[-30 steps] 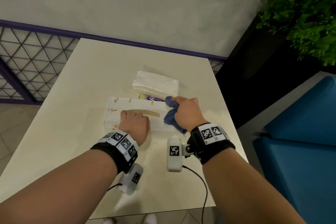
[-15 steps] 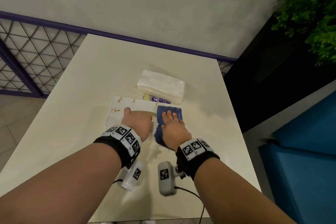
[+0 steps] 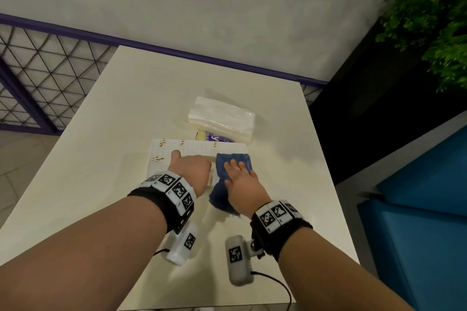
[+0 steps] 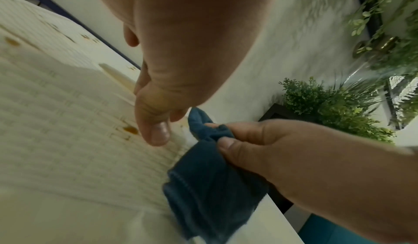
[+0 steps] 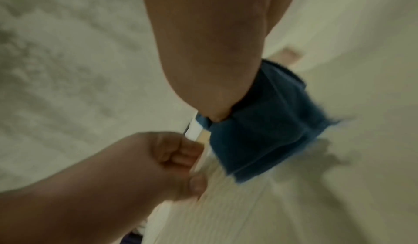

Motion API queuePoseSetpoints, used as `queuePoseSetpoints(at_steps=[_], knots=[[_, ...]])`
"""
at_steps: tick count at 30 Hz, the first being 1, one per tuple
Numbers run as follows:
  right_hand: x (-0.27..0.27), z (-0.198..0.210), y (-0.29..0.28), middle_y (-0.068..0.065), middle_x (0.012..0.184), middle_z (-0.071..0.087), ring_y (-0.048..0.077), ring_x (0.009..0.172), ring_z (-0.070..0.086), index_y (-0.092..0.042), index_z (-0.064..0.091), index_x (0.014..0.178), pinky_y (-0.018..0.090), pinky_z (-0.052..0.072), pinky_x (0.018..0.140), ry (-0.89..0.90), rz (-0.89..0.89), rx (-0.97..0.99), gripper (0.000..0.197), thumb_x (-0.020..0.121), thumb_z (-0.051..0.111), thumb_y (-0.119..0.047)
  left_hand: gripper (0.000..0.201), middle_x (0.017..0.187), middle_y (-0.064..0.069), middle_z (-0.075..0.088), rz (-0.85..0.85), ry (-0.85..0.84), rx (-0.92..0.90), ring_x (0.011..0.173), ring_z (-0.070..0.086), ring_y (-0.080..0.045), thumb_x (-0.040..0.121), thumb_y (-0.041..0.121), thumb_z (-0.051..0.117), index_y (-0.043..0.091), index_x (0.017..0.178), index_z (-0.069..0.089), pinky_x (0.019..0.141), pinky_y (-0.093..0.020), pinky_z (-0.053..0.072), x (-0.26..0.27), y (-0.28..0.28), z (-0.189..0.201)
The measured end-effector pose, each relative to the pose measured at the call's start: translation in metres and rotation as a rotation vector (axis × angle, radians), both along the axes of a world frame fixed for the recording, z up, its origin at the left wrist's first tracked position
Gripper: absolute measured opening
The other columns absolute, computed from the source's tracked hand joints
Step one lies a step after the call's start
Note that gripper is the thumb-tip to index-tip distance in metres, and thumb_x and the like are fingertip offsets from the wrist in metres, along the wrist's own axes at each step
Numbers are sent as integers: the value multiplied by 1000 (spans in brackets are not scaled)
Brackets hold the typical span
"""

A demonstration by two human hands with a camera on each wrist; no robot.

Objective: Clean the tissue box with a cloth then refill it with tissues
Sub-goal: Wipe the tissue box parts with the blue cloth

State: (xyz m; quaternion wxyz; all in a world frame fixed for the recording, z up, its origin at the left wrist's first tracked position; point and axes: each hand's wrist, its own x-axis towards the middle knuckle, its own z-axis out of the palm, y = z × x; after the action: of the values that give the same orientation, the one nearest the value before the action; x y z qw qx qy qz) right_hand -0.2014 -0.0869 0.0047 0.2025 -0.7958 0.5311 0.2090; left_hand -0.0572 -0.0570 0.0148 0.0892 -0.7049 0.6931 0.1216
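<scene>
The white tissue box (image 3: 182, 150) with small gold marks lies flat on the table. My left hand (image 3: 189, 168) grips it from the near side, thumb (image 4: 156, 131) on the front face and fingers curled over the top by the slot. My right hand (image 3: 238, 171) presses a blue cloth (image 3: 222, 166) onto the box's right end; in the left wrist view its thumb (image 4: 226, 145) and fingers pinch the cloth (image 4: 210, 185). The cloth (image 5: 267, 128) hangs over the near edge of the box (image 5: 237, 203). A wrapped pack of white tissues (image 3: 222, 116) lies just behind the box.
A small purple and yellow item (image 3: 209, 137) sits between the tissue pack and the box. The cream table (image 3: 101, 159) ends at a wall with a purple rail behind. A green plant (image 3: 434, 20) and a blue seat (image 3: 417, 197) stand to the right.
My right hand has slid the blue cloth from the box's far right corner back toward me and to the left, flattening over it. The left hand has kept its hold on the box.
</scene>
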Motion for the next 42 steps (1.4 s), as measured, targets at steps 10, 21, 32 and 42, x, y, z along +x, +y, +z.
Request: queuePoseSetpoints(at_steps=[10, 21, 32, 42], knots=[[15, -2, -25, 3, 163, -9, 26, 151, -7, -19, -2, 155, 45, 2, 122, -141, -182, -120, 63, 101, 27, -35, 19, 85, 7, 61, 12, 17, 22, 75, 56, -18, 79, 14, 52, 25, 92, 61, 94, -46, 22, 0, -4, -1], [8, -7, -33, -4, 163, -11, 23, 151, -7, -24, -4, 154, 47, 6, 121, -155, -243, -105, 61, 103, 28, -29, 29, 94, 9, 63, 11, 7, 64, 78, 55, -17, 78, 18, 58, 27, 105, 62, 99, -47, 22, 1, -4, 1], [-37, 43, 44, -2, 136, 58, 18, 123, 54, -27, 57, 133, 18, 36, 90, -227, 26, 2, 42, 92, 55, -19, 37, 109, 6, 64, -196, 30, 86, 96, 57, -22, 81, 21, 68, 25, 116, 55, 93, -40, 25, 2, 9, 13], [-90, 98, 44, 1, 100, 71, 18, 97, 65, -16, 70, 110, 28, 47, 83, -671, -509, -83, 23, 93, 56, -10, 32, 118, 11, 55, -350, -54, -114, 112, 48, -15, 93, 24, 46, 30, 124, 55, 98, -41, 23, 15, 31, 20]])
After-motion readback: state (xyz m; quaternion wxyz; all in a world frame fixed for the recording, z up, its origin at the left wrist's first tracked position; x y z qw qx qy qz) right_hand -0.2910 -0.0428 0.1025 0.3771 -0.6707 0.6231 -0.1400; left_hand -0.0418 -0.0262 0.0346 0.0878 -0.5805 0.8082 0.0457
